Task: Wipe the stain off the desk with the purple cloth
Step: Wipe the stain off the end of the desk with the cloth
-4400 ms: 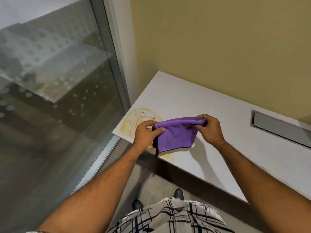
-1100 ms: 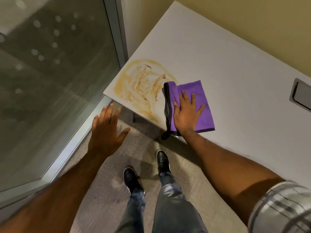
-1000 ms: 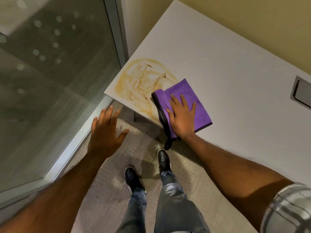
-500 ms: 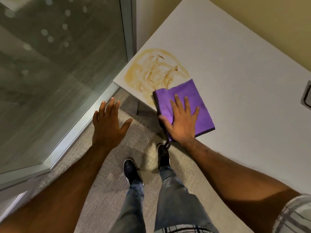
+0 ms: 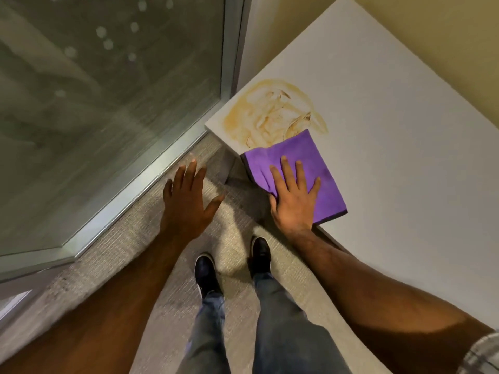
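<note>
A folded purple cloth (image 5: 310, 155) lies on the white desk (image 5: 405, 130) at its near edge. Its far edge covers the near rim of a smeared yellow-brown stain (image 5: 270, 114) at the desk's left corner. My right hand (image 5: 294, 195) presses flat on the cloth, fingers spread and thumb at the cloth's near-left edge. My left hand (image 5: 186, 201) hovers over the floor to the left of the desk, fingers apart, holding nothing.
A glass wall (image 5: 108, 90) with a metal frame runs along the left, close to the desk's corner. A yellow wall (image 5: 445, 36) backs the desk. My two dark shoes (image 5: 205, 271) stand on grey carpet below the desk edge.
My right hand has turned and slid the cloth along the near edge, so its far edge now lies over the stain's rim. My left hand stays hovering, open.
</note>
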`<state>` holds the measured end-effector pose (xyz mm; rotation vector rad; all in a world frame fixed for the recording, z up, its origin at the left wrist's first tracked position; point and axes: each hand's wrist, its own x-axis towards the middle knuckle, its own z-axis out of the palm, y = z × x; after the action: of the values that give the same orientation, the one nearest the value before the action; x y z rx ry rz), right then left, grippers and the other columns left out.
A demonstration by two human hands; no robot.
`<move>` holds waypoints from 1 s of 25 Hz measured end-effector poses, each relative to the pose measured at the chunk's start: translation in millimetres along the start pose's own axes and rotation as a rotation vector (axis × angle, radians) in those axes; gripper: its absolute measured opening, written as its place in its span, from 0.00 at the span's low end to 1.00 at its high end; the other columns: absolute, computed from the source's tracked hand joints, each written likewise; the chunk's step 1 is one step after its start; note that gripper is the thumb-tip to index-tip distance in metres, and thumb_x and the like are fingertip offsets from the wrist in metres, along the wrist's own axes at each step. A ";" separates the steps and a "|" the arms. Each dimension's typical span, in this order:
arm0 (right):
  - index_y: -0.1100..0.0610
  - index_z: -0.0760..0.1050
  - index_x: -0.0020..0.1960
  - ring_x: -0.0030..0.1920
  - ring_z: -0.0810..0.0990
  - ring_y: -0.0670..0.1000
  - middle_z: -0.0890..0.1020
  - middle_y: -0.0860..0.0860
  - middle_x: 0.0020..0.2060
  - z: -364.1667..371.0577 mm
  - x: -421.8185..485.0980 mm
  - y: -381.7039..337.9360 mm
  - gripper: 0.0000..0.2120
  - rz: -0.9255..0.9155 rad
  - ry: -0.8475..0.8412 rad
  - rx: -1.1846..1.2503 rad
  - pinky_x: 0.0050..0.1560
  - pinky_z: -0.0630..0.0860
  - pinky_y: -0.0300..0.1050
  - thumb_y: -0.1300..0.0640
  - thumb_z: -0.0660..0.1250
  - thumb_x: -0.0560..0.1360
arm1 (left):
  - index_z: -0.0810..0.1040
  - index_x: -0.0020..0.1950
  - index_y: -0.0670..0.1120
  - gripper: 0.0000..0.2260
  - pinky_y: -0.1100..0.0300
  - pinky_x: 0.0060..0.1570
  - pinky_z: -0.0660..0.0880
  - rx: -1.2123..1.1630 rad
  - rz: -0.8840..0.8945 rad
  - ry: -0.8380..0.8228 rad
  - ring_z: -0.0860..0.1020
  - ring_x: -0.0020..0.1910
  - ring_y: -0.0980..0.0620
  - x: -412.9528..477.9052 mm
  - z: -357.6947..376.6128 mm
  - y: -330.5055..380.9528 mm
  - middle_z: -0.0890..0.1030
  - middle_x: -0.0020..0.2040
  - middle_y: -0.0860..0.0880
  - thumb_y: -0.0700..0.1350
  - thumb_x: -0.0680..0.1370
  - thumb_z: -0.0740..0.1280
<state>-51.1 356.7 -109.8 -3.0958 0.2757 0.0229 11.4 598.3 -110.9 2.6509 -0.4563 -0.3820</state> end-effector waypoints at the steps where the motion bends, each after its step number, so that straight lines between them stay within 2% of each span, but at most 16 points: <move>1: 0.49 0.59 0.77 0.78 0.56 0.62 0.60 0.53 0.78 0.0 -5.1 10.2 0.34 -0.072 0.002 0.007 0.69 0.54 0.78 0.52 0.68 0.75 | 0.58 0.78 0.47 0.35 0.36 0.73 0.53 0.002 0.005 -0.002 0.52 0.79 0.41 -0.6 0.1 -3.0 0.57 0.80 0.44 0.66 0.77 0.55; 4: 0.47 0.56 0.79 0.79 0.49 0.61 0.54 0.53 0.79 -8.3 -33.5 52.6 0.37 -0.422 -0.060 -0.037 0.70 0.51 0.77 0.57 0.67 0.73 | 0.58 0.77 0.47 0.35 0.35 0.73 0.53 0.011 -0.010 -0.003 0.52 0.79 0.41 2.0 -4.1 -14.8 0.56 0.80 0.43 0.66 0.76 0.54; 5: 0.46 0.55 0.79 0.79 0.48 0.62 0.53 0.54 0.80 -12.3 -36.2 61.0 0.39 -0.449 -0.095 -0.073 0.69 0.50 0.77 0.57 0.68 0.73 | 0.59 0.77 0.47 0.34 0.34 0.72 0.53 0.022 -0.012 0.006 0.53 0.78 0.41 3.6 -5.9 -17.2 0.57 0.80 0.42 0.66 0.76 0.55; 7: 0.43 0.53 0.79 0.79 0.44 0.64 0.49 0.56 0.80 -14.2 -28.5 56.9 0.38 -0.348 -0.151 -0.115 0.68 0.48 0.79 0.52 0.69 0.75 | 0.59 0.77 0.46 0.34 0.34 0.72 0.53 0.040 -0.012 0.011 0.53 0.78 0.40 5.1 -7.4 -20.5 0.57 0.79 0.42 0.65 0.76 0.54; 9: 0.40 0.53 0.78 0.78 0.43 0.66 0.48 0.57 0.80 -13.9 -18.3 32.0 0.31 -0.265 -0.175 -0.132 0.67 0.50 0.81 0.42 0.61 0.78 | 0.58 0.77 0.46 0.35 0.35 0.72 0.52 0.048 -0.015 0.004 0.53 0.79 0.41 5.0 -7.3 -24.2 0.56 0.80 0.42 0.65 0.77 0.54; 11: 0.39 0.61 0.76 0.78 0.44 0.66 0.49 0.56 0.80 -12.1 -2.1 10.4 0.25 -0.248 -0.190 -0.130 0.66 0.51 0.81 0.38 0.57 0.80 | 0.57 0.78 0.47 0.34 0.35 0.72 0.51 0.055 -0.025 0.007 0.52 0.79 0.41 4.5 -6.8 -30.1 0.55 0.80 0.42 0.65 0.78 0.53; 13: 0.41 0.68 0.72 0.78 0.44 0.66 0.50 0.55 0.80 -12.2 13.1 -0.5 0.22 -0.210 -0.187 -0.111 0.67 0.50 0.81 0.46 0.65 0.78 | 0.55 0.79 0.48 0.32 0.35 0.73 0.49 0.074 -0.024 -0.028 0.50 0.79 0.42 3.4 -4.1 -35.8 0.54 0.80 0.43 0.64 0.79 0.54; 14: 0.42 0.69 0.71 0.78 0.44 0.66 0.50 0.54 0.80 -12.7 15.4 -3.4 0.25 -0.198 -0.184 -0.109 0.68 0.49 0.80 0.51 0.69 0.76 | 0.54 0.79 0.48 0.33 0.35 0.73 0.48 0.085 -0.023 -0.059 0.49 0.79 0.43 3.4 -2.9 -36.9 0.53 0.81 0.43 0.64 0.79 0.54; 17: 0.45 0.66 0.74 0.79 0.47 0.62 0.50 0.50 0.80 -12.2 4.2 1.0 0.28 -0.264 -0.127 -0.057 0.71 0.49 0.77 0.60 0.66 0.77 | 0.53 0.79 0.48 0.34 0.36 0.74 0.46 0.102 -0.011 -0.103 0.46 0.80 0.44 -1.0 -0.5 -34.5 0.51 0.81 0.44 0.65 0.79 0.52; 19: 0.45 0.59 0.77 0.79 0.50 0.59 0.45 0.44 0.80 -12.4 -11.7 14.3 0.30 -0.346 -0.025 -0.002 0.73 0.51 0.72 0.61 0.64 0.80 | 0.54 0.79 0.48 0.35 0.36 0.73 0.46 0.099 0.015 -0.084 0.47 0.80 0.44 -3.9 -2.9 -32.5 0.52 0.81 0.44 0.66 0.78 0.50; 21: 0.44 0.47 0.78 0.79 0.49 0.56 0.39 0.41 0.78 -11.2 -19.0 21.4 0.35 -0.345 -0.018 0.008 0.74 0.51 0.70 0.60 0.64 0.81 | 0.56 0.78 0.47 0.36 0.35 0.73 0.48 0.100 0.030 -0.070 0.50 0.79 0.43 -2.7 -7.0 -33.0 0.54 0.80 0.43 0.67 0.76 0.48; 22: 0.44 0.47 0.78 0.79 0.47 0.56 0.39 0.42 0.79 -11.7 -14.0 19.4 0.38 -0.332 -0.043 -0.023 0.74 0.51 0.71 0.62 0.65 0.80 | 0.56 0.78 0.47 0.36 0.35 0.72 0.49 0.098 0.033 -0.061 0.50 0.79 0.42 -1.4 -8.1 -33.4 0.55 0.80 0.43 0.68 0.76 0.48; 25: 0.44 0.59 0.77 0.79 0.46 0.60 0.48 0.49 0.80 -8.9 23.8 -9.1 0.36 -0.305 -0.093 -0.061 0.72 0.49 0.76 0.63 0.68 0.75 | 0.58 0.78 0.47 0.36 0.35 0.72 0.50 0.098 0.023 -0.051 0.52 0.79 0.42 1.3 -6.9 -38.8 0.57 0.80 0.42 0.68 0.75 0.48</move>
<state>-26.0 361.1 -101.1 -3.1472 -0.2044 0.1687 24.8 633.6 -122.5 2.7334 -0.5344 -0.4305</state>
